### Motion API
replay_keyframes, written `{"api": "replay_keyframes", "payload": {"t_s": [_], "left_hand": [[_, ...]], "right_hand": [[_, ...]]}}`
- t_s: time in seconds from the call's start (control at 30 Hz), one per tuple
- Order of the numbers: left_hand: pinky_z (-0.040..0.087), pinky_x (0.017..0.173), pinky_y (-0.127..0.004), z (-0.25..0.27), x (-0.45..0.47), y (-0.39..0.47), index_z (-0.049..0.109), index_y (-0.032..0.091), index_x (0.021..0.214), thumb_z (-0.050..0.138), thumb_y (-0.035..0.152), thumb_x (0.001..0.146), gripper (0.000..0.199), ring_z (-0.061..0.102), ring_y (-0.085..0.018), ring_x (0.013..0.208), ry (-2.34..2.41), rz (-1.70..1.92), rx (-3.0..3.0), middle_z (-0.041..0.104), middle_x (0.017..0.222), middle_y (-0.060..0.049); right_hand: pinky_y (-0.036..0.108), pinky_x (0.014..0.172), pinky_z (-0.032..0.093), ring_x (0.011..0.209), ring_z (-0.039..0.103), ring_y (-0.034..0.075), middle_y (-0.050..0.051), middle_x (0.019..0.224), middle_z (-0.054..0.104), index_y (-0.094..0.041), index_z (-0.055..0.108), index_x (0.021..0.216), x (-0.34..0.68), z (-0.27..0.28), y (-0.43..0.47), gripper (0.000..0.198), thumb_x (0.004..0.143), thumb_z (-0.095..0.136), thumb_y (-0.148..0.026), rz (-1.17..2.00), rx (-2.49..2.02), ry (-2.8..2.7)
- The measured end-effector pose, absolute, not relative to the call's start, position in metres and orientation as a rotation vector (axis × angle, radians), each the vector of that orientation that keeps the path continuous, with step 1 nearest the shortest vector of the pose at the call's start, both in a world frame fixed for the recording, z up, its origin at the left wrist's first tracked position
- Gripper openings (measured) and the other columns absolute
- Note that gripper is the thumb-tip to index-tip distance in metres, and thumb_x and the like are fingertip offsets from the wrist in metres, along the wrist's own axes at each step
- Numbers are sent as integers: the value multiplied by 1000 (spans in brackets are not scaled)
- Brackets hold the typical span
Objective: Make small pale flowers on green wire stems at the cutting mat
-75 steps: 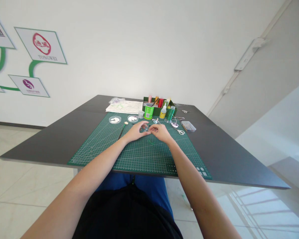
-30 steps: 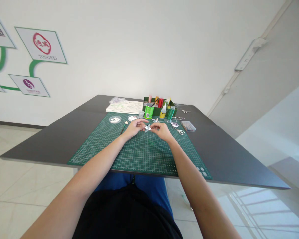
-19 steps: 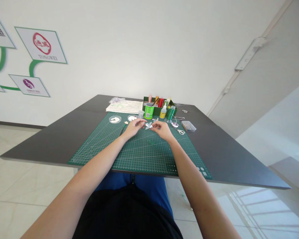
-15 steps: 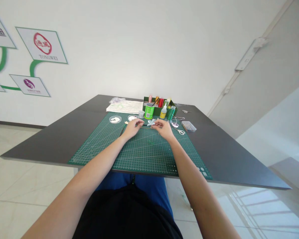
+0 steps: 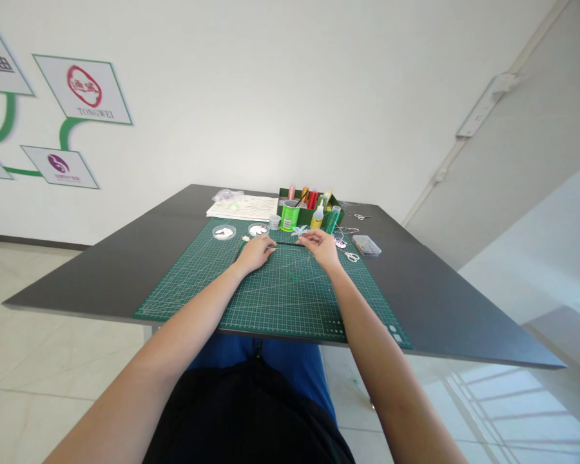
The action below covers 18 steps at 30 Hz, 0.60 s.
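My right hand (image 5: 320, 249) pinches a small pale-blue flower (image 5: 299, 230) whose petals stand up above the fingertips. From under this hand a fine thread or wire hangs toward the mat. A thin dark stick (image 5: 289, 243) runs level between my two hands, just over the cutting mat. My left hand (image 5: 255, 254) is closed at the stick's left end, its fingertips partly hidden. Close beside the left wrist lies a slim dark tool (image 5: 238, 252). The green cutting mat (image 5: 280, 290) spreads beneath both hands.
Behind the hands stand a green can (image 5: 290, 216), a glue bottle (image 5: 318, 217) and a green box (image 5: 283, 193) of thread spools. Two shallow dishes, one a clear dish (image 5: 223, 232), sit left. Scissors (image 5: 351, 256) and a plastic case (image 5: 366, 245) lie right.
The pale-blue flower has risen slightly and moved right with my right hand, away from the left. My left hand has shifted a little to the left, and more of the dark stick shows.
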<state>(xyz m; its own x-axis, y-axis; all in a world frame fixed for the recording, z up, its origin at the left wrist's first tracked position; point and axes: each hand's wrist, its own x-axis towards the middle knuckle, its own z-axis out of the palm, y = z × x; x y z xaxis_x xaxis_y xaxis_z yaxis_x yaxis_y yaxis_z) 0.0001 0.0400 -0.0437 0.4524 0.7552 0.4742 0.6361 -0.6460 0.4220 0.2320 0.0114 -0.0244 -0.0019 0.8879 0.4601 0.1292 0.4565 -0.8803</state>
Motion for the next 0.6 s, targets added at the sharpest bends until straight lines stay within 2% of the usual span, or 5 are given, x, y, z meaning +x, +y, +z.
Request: {"api": "replay_keyframes", "payload": {"t_s": [0.6], "left_hand": [[51,96,-41,-44,-3,41,76,17,103,62,21,92,18,64,-26,104,1428,783,2605,70,104,-11]], "right_hand": [[37,80,59,79,77,25,5,74,75,-20,66,80,229,-21,9,43,62,86,-54,818,-921,-1408]]}}
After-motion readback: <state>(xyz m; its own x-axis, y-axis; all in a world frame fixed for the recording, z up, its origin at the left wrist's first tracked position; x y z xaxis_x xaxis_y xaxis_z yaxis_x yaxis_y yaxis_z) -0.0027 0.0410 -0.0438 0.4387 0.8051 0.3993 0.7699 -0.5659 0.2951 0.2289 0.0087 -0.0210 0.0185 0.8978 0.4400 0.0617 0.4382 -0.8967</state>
